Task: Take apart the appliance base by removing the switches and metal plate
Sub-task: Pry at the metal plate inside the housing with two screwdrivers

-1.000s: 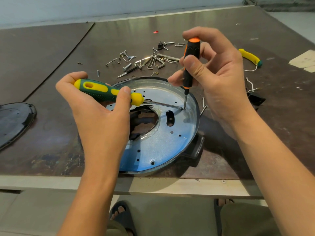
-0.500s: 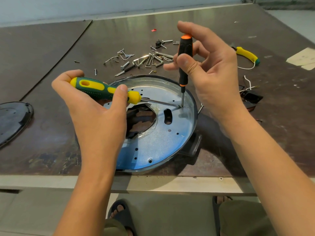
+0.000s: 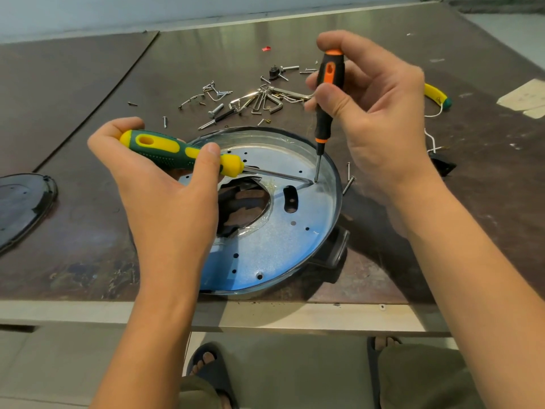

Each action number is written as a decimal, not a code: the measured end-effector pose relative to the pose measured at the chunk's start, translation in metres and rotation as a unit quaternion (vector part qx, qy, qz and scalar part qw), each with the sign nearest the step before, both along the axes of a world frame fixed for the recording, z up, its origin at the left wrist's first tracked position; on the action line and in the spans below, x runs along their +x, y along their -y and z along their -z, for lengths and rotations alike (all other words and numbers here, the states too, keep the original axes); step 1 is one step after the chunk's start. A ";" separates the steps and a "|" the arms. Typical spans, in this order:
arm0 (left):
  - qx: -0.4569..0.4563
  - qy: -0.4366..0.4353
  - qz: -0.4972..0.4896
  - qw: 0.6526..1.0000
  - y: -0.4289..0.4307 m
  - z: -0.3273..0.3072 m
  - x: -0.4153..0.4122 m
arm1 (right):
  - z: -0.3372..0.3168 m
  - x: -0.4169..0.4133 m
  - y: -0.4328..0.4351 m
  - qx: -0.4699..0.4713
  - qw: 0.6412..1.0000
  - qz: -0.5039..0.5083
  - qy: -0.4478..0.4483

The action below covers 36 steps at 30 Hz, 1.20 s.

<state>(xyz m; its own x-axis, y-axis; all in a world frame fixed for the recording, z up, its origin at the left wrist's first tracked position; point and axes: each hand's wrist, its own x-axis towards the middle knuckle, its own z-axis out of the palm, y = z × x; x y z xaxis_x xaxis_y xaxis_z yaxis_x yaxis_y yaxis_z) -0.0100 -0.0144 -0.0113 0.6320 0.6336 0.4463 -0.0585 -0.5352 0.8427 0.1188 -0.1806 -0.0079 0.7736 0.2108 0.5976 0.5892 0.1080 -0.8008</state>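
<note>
A round metal plate [image 3: 274, 246] with a large centre hole sits in the black appliance base [image 3: 334, 249] near the table's front edge. My left hand [image 3: 165, 196] grips a green-and-yellow screwdriver [image 3: 177, 153], lying nearly flat, its shaft reaching right across the plate. My right hand [image 3: 380, 125] holds a black-and-orange screwdriver [image 3: 327, 93] upright. Both tips meet at one spot near the plate's right rim, around a screw too small to make out.
Loose screws, hex keys and small metal parts [image 3: 256, 98] lie scattered behind the plate. A black oval cover [image 3: 20, 208] rests at the left. At the right are a yellow-handled tool [image 3: 436, 95], white wire and a black switch part [image 3: 442, 165].
My right hand has shifted its hold on the upright screwdriver, as if turning it. The left hand and its screwdriver have stayed in place.
</note>
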 end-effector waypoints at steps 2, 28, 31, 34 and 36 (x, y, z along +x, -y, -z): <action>-0.002 0.002 0.000 1.000 0.000 0.000 0.000 | 0.000 -0.001 0.001 0.006 1.000 -0.016 -0.015; -0.010 0.002 0.003 1.000 0.002 0.000 0.000 | 0.000 0.001 -0.001 -0.003 1.000 0.018 -0.003; -0.017 -0.005 0.006 1.000 0.002 -0.002 0.000 | 0.000 0.000 -0.002 0.004 1.000 0.018 -0.021; -0.019 -0.005 0.010 1.000 0.003 -0.003 -0.001 | 0.000 0.003 0.000 -0.014 0.998 0.064 -0.001; -0.014 0.000 0.017 1.000 0.002 -0.004 -0.001 | 0.000 0.005 0.003 -0.004 0.999 0.050 -0.007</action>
<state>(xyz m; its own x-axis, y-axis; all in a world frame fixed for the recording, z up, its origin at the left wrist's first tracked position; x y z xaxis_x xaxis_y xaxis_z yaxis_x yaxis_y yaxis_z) -0.0109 -0.0161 -0.0076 0.6533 0.6241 0.4286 -0.0750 -0.5100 0.8569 0.1239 -0.1836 -0.0079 0.7990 0.1359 0.5858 0.5860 0.0431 -0.8092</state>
